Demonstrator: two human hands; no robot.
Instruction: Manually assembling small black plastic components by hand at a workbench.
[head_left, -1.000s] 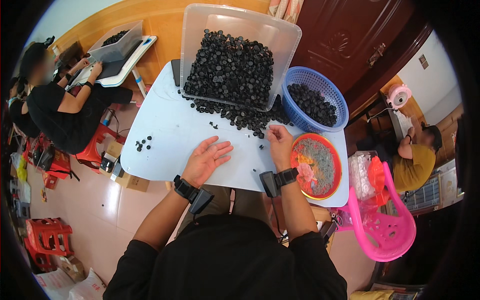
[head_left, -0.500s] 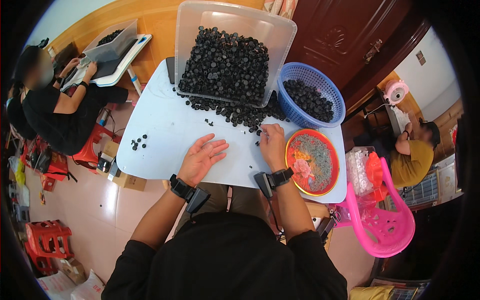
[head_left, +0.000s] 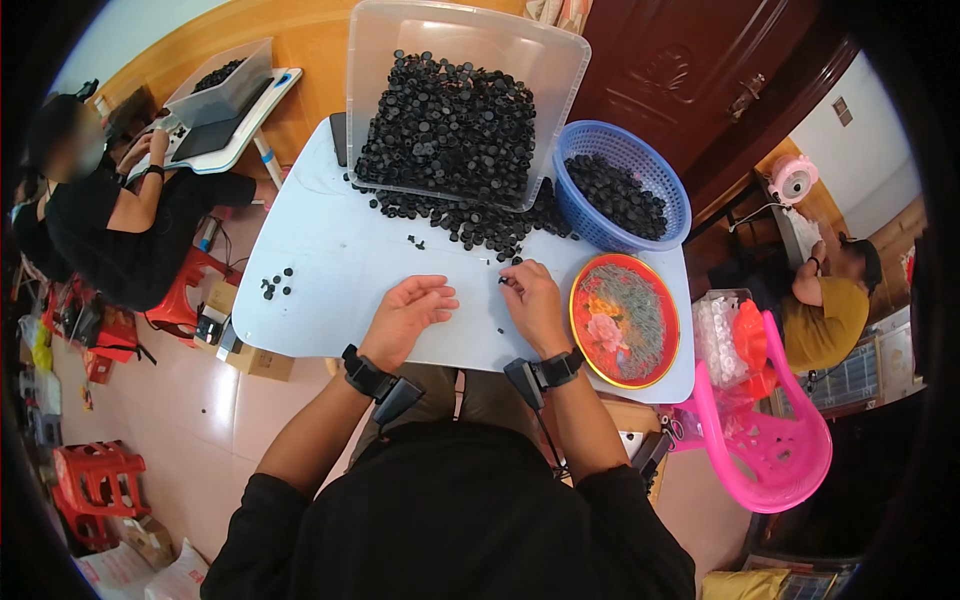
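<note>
My right hand (head_left: 532, 305) is closed in a pinch above the table, with a small round black plastic part (head_left: 503, 281) at its fingertips. To its left, my left hand (head_left: 405, 318) is held with the palm turned inward and fingers loosely curled, nothing visible in it. Beyond both hands, a heap of black plastic parts (head_left: 470, 222) spills from a clear plastic bin (head_left: 570, 75) tipped toward me. Several loose black parts (head_left: 270, 290) lie at the left of the white table (head_left: 330, 260). One tiny dark piece (head_left: 501, 331) rests between my wrists.
A blue basket (head_left: 685, 215) of black parts stands right of the bin. Nearer me, a red round tray (head_left: 590, 355) holds thin grey metal pins. A pink plastic chair (head_left: 790, 480) touches the table's right side. Co-workers sit at far left and far right.
My right hand has drawn back slightly from the heap toward my left hand, and a black part now shows at its fingertips. My left fingers have curled inward.
</note>
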